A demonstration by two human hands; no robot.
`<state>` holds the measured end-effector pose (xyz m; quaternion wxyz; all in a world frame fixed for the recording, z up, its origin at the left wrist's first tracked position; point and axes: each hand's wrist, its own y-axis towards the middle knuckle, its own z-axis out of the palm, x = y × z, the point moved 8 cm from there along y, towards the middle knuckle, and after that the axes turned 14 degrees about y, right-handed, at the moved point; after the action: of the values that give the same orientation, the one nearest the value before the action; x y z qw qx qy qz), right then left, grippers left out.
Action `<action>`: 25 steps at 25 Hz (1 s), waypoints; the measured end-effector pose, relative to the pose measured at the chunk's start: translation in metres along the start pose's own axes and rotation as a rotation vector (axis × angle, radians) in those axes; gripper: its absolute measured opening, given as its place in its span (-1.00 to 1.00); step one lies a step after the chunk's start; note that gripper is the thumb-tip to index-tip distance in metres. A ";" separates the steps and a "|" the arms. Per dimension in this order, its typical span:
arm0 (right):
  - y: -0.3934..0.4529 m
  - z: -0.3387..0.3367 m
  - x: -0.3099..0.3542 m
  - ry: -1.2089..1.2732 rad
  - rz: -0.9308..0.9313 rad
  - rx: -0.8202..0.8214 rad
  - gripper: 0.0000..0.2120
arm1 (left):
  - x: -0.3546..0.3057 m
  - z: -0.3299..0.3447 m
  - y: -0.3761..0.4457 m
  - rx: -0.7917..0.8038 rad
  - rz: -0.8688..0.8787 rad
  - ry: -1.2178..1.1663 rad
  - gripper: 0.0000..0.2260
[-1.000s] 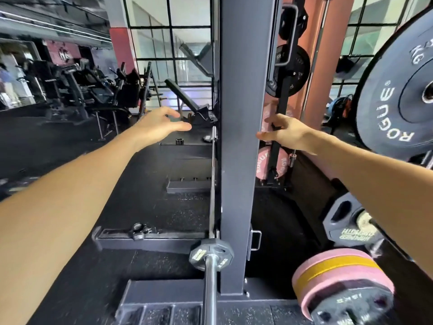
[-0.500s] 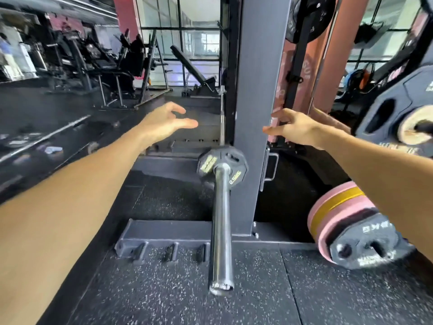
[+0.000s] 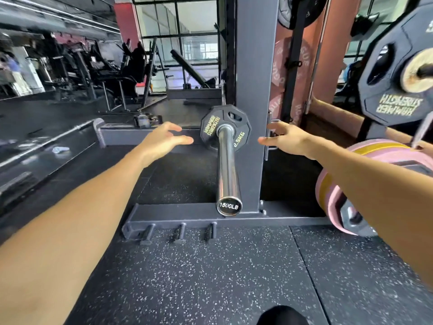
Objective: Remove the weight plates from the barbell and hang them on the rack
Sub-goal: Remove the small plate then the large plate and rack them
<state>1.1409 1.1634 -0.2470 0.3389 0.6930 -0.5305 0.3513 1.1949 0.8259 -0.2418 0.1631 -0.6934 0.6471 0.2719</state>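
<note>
Bare and empty, both hands reach forward with the fingers spread and relaxed. The left hand (image 3: 161, 140) hovers just left of the small weight plate (image 3: 225, 128), its fingertips near the plate's rim but apart from it. The right hand (image 3: 284, 138) hovers on the other side, in front of the grey rack upright (image 3: 255, 66), its fingertips close to the plate's right rim without touching.

Between the two hands the chrome barbell sleeve (image 3: 228, 170) points toward the camera; its end cap reads "1500LB". The plate sits at the far end of the sleeve, a black many-sided disc marked "2.5KG" with a grip hole near its top.

At the foot of the upright a grey base beam (image 3: 182, 215) runs across the speckled black rubber floor (image 3: 210, 277), and three short pegs (image 3: 180, 233) stick out from its front edge, toward the left end. At the right edge of the view, pink and yellow plates (image 3: 332, 191) stand stacked on a low peg, partly hidden by the right forearm. Above them hangs a large black plate (image 3: 396, 90) lettered "HAMMER STRENGTH", seen upside down. Behind the upright, pink plates (image 3: 281, 66) are stored on a second post. To the far left, gym machines (image 3: 112, 66) and an inclined bench (image 3: 187, 66) stand before tall windows.
</note>
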 end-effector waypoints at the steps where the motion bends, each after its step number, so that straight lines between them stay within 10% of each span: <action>1: 0.000 0.001 -0.001 0.002 0.004 0.001 -0.22 | 0.001 0.001 0.003 0.000 -0.015 -0.004 -0.38; 19: 0.204 0.057 0.021 -0.190 -0.188 -0.039 -0.43 | 0.048 0.067 0.193 0.044 -0.087 -0.028 -0.40; 25: 0.212 0.047 0.001 -0.468 -0.130 -0.350 -0.73 | 0.046 0.097 0.214 0.047 -0.044 -0.083 -0.44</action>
<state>0.9410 1.0797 -0.2506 0.3436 0.7187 -0.6012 0.0630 0.9681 0.8216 -0.3195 0.2119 -0.6915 0.6306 0.2815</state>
